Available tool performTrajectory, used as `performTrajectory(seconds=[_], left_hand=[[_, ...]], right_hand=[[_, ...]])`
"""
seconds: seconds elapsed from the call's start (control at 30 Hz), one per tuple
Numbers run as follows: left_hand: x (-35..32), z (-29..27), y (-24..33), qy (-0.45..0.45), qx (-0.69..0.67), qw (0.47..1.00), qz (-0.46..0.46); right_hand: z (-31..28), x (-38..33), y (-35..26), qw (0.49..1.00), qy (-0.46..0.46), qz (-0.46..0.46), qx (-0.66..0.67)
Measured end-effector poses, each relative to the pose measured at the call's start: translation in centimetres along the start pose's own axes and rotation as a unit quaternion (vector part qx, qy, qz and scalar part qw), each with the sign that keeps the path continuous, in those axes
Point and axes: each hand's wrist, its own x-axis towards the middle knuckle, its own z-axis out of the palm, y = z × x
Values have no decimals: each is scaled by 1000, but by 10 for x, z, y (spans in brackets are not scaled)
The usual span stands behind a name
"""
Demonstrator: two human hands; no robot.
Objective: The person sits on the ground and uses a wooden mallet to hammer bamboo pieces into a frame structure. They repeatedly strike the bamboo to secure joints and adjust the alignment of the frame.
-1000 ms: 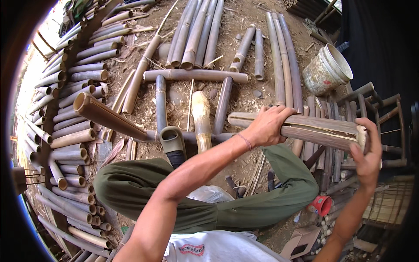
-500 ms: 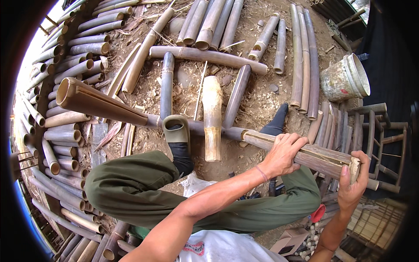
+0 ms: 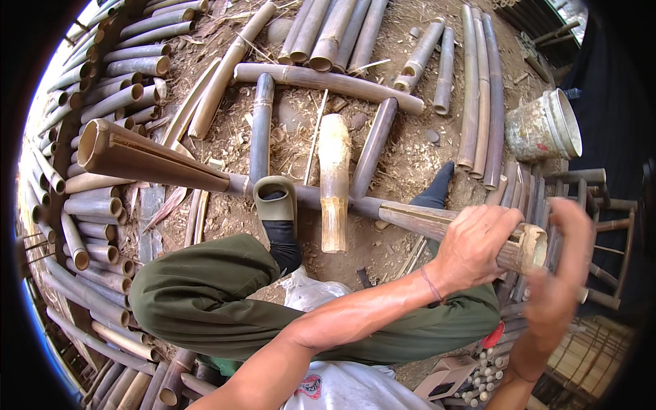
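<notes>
A long bamboo pole (image 3: 157, 160) runs from the upper left, where its end is split open, to the right across my legs. My left hand (image 3: 471, 249) is wrapped around it close to the right-hand end. My right hand (image 3: 557, 277) is blurred, fingers spread, just off the hollow cut end (image 3: 531, 249) and not gripping it. The pole passes over my foot in a green clog (image 3: 275, 198) with a black sock. A short pale bamboo section (image 3: 334, 181) lies on the dirt under the pole.
Cut bamboo tubes are stacked along the left (image 3: 89, 205) and laid out at the top (image 3: 328, 34). A dirty white bucket (image 3: 547, 126) stands at the right, beside a wooden frame (image 3: 601, 205). A small cardboard box (image 3: 447, 379) sits by my knee.
The right hand, cupped over the pole's cut end before, has come off it and is now blurred. The pole sits lower and farther right in view. The left hand keeps its grip.
</notes>
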Motion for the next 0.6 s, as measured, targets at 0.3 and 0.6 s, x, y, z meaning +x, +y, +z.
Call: performTrajectory(seconds=[0.3,0.6], left_hand=[[1,-6,-17,5,13,1000,8],[-9,0,-20,-37,-2,999,-6]], right_hand=[[9,72,-72,995,-22,90,22],[16,44,-18,990,12,5,142]])
